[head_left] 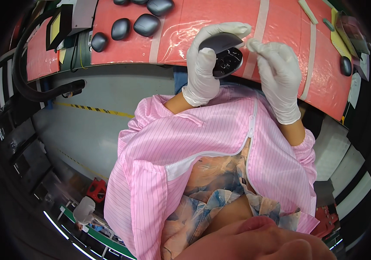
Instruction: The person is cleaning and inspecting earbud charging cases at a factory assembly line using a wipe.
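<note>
My left hand (203, 76), in a white glove, holds a dark grey earbud charging case (222, 42) with its lid up. The fingers curl over the lid, and the thumb lies at the near left side. The glossy black inside of the case, with its moulded hollows, faces me. To the right, my gloved right hand (282, 71) has thumb and forefinger pinched together, close to the case but apart from it. Whatever may be between those fingertips is too small and pale to make out.
Several closed dark cases (147, 25) lie at the far left of the red-covered table (190, 21). Another dark case (346, 66) sits by the right edge, near a yellow piece (340, 37). A black flexible hose (31, 93) curves past the table's left end.
</note>
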Tool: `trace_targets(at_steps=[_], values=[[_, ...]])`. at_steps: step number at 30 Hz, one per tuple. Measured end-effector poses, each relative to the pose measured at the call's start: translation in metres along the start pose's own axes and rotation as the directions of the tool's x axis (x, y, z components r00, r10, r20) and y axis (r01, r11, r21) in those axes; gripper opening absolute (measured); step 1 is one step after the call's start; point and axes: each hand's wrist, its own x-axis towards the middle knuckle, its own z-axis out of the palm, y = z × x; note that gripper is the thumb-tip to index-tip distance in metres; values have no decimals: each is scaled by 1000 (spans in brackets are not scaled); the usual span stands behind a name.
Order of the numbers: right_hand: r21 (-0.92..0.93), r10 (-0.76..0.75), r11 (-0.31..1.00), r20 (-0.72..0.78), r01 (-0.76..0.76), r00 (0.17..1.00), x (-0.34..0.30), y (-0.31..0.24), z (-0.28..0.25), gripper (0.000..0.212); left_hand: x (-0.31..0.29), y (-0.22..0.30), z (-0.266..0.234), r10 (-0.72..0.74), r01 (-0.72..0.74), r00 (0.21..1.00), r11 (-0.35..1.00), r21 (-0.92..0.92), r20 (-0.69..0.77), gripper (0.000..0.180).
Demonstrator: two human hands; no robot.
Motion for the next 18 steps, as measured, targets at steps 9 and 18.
trace_targets(at_steps=[9, 18], values=[[-44, -77, 995, 181, 87, 980, 14, -49, 9, 23, 6, -21, 3, 99, -96, 992, 994, 49, -72, 80], [590, 413, 608, 335, -531, 847, -19, -40, -14, 19, 5, -7, -6, -39, 59, 995, 974, -217, 93, 86]])
